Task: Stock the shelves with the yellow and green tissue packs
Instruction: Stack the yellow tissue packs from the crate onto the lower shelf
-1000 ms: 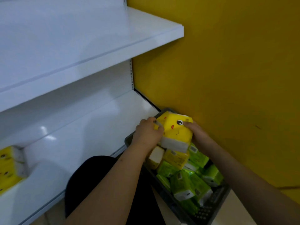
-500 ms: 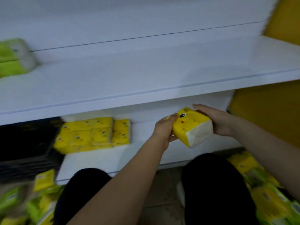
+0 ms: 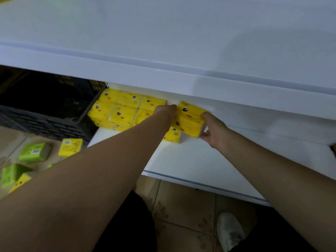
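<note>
My right hand (image 3: pixel 211 130) and left hand (image 3: pixel 166 110) set a yellow tissue pack (image 3: pixel 190 120) onto the lower shelf (image 3: pixel 200 160).

A second ago I had this pack lifted over the crate by the yellow wall; now I have swung left and carried it in under the upper shelf (image 3: pixel 163 51). My right hand grips its right end, thumb below and fingers over the top edge; my left hand presses against its left side, though I cannot tell how those fingers lie. The pack sits on top of another yellow one, just beside the stacked yellow packs (image 3: pixel 120 111) at the shelf's left end. I judge this placement nearly done. Green packs (image 3: pixel 34 151) and one more yellow pack (image 3: pixel 70 147) lie on the floor (image 3: pixel 181 206) by the dark crate (image 3: pixel 45 106), not yet stocked.
</note>
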`<action>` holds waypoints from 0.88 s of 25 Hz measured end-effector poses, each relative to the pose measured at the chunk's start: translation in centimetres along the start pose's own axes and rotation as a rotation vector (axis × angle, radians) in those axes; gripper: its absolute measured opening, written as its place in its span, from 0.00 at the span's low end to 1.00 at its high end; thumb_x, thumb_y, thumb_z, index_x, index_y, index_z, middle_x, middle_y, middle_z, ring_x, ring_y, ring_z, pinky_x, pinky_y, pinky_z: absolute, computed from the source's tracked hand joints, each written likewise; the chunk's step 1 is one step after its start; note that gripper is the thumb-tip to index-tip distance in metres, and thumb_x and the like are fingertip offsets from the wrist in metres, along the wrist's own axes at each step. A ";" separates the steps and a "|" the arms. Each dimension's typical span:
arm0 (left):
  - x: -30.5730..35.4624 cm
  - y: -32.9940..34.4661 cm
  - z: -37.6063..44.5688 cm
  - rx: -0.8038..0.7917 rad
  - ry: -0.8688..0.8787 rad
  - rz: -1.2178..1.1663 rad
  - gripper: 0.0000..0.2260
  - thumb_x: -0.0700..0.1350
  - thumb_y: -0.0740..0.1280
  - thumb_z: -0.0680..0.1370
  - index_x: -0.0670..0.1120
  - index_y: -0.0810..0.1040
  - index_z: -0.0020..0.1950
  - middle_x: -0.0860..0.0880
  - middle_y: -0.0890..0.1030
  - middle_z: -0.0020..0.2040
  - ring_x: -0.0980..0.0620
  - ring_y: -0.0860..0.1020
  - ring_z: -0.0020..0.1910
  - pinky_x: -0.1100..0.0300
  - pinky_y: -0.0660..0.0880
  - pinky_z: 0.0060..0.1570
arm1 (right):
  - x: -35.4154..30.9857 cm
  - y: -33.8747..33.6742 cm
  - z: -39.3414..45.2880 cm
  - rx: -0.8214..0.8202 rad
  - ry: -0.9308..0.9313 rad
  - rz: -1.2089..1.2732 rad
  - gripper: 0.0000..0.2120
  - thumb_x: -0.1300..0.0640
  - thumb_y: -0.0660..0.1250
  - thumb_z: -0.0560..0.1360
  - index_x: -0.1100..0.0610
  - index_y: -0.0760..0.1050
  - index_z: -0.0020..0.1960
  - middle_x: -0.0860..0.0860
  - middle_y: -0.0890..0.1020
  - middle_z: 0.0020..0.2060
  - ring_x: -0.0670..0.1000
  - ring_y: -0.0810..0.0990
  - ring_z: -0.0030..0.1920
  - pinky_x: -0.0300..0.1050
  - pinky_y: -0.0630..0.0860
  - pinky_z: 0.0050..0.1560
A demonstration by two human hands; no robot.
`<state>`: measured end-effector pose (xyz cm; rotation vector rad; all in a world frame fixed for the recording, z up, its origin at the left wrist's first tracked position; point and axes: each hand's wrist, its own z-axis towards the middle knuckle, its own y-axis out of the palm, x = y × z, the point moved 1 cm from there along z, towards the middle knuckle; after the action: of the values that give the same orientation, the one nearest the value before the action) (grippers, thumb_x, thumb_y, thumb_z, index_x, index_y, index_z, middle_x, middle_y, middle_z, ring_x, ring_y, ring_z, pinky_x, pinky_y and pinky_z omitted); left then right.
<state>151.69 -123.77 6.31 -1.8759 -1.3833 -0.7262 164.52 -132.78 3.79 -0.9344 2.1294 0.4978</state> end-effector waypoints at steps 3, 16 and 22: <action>-0.5 0.5 5.2 -0.004 0.053 0.164 0.14 0.46 0.65 0.78 0.39 0.74 0.59 0.39 0.79 0.54 0.41 0.79 0.50 0.51 0.78 0.53 | 0.2 2.5 6.0 0.130 0.000 -0.039 0.25 0.46 0.71 0.68 0.52 0.70 0.62 0.53 0.77 0.56 0.58 0.79 0.55 0.58 0.78 0.58; -9.2 -5.0 10.2 -0.032 0.370 0.925 0.26 0.51 0.62 0.78 0.50 0.64 0.75 0.42 0.61 0.72 0.39 0.67 0.69 0.44 0.69 0.65 | 3.1 8.1 18.0 0.076 -0.093 -0.113 0.36 0.36 0.67 0.61 0.53 0.74 0.64 0.52 0.81 0.58 0.55 0.81 0.54 0.53 0.77 0.58; -9.9 -5.9 10.9 -0.132 0.367 0.988 0.30 0.52 0.64 0.78 0.50 0.59 0.78 0.45 0.53 0.79 0.41 0.61 0.75 0.45 0.63 0.71 | 2.8 9.1 14.3 -0.040 -0.105 -0.228 0.20 0.52 0.68 0.74 0.56 0.73 0.64 0.53 0.81 0.54 0.51 0.81 0.49 0.45 0.78 0.45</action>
<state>143.68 -119.62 -6.76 -2.0680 -0.1015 -0.5843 163.21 -119.62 -7.12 -1.1319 1.8966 0.4643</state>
